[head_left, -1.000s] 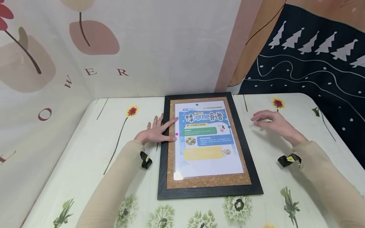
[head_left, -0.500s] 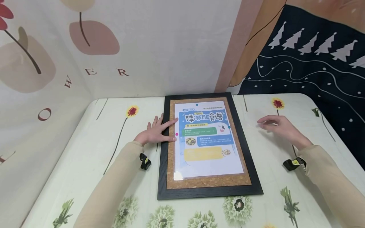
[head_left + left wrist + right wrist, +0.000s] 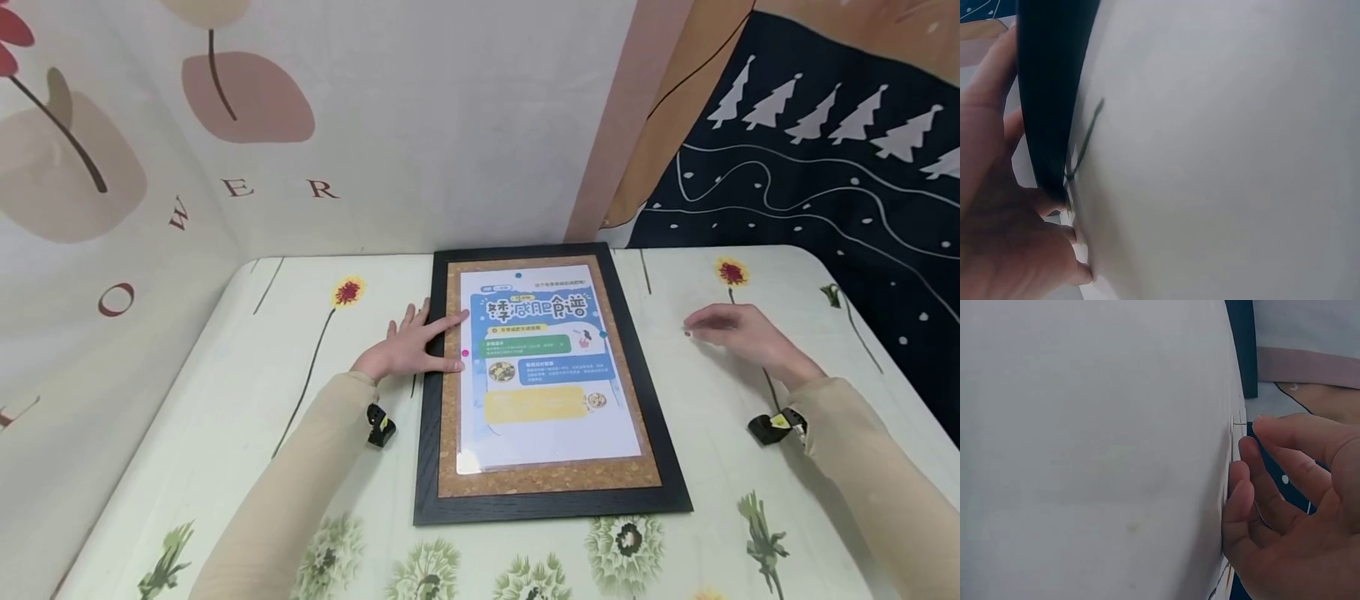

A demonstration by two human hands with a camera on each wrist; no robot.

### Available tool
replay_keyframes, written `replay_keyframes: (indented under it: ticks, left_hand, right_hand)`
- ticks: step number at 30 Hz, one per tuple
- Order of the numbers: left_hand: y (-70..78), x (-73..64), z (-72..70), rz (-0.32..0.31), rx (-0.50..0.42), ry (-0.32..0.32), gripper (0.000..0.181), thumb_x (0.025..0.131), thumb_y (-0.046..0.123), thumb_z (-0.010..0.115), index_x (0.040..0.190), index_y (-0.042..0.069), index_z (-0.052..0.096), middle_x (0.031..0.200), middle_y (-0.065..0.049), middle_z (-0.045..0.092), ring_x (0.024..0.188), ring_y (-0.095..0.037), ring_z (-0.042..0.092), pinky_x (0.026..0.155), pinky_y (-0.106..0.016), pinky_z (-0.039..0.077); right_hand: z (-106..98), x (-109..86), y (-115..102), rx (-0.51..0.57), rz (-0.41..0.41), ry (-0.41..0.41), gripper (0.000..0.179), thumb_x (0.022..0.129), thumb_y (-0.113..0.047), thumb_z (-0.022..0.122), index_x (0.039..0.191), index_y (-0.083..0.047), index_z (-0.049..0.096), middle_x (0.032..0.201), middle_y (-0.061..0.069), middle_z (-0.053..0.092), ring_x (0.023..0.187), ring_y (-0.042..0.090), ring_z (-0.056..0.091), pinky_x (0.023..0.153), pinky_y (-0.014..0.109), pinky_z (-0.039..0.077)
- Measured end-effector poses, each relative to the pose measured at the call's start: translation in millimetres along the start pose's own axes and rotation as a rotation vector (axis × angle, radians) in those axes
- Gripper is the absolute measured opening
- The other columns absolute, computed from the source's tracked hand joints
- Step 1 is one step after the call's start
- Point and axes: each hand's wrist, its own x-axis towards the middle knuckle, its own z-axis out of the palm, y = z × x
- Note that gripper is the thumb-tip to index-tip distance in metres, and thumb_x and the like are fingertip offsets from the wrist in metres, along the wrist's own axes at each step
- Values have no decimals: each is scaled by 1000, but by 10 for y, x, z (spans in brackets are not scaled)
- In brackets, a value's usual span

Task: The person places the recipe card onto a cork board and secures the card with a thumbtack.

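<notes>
A cork board [image 3: 547, 481] in a black frame lies on the table, bearing a printed Chinese poster [image 3: 551, 442]. Small round pins show along the poster's edges: a teal pin [image 3: 518, 276] at the top, a magenta pin [image 3: 465, 353] on the left, another teal pin [image 3: 602, 334] on the right. My left hand [image 3: 407, 347] rests with fingers spread over the frame's left side, two fingertips reaching the poster. To the right of the board, my right hand [image 3: 742, 335] pinches a thumbtack [image 3: 1240, 424]; its thin point sticks out towards the tablecloth, and its head is mostly hidden by the fingertips.
The board lies on a flower-printed tablecloth [image 3: 300, 500]. A pale printed curtain [image 3: 450, 125] stands behind the table, and a dark blue cloth with white trees [image 3: 810, 192] hangs at the right. Each wrist wears a small black camera [image 3: 770, 428].
My right hand has moved a little to the right, away from the board, and its fingertips have drawn together. The left hand and the board have stayed in place.
</notes>
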Motion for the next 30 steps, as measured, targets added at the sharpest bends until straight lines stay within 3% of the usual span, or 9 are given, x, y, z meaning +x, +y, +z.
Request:
replay_keyframes:
  ticks: [19,27,30]
  left_hand:
    - [-43,9,43,33,4,62,87,83,53,70,154,24,28,156,-30,0,139,-51,-8,105,-70,-1]
    - [-16,-4,36,20,8,58,85,84,51,70,154,24,29,156,-29,0,140,-50,-9,105,-69,-2]
    - [-11,-7,35,19,10,59,85,84,51,70,154,24,29,156,-30,0,140,-50,-8,105,-70,-2]
  right_hand:
    - [20,111,42,-22,54,-5,28,95,-21,63,112,2,67,119,21,59,104,29,46,82,37,39]
    - [24,59,-19,13,41,26,38,97,-29,60,120,1,62,126,23,57,110,29,50,81,35,41]
    - [30,56,-32,35,18,46,38,98,-30,59,120,1,61,125,22,59,105,17,55,81,28,43]
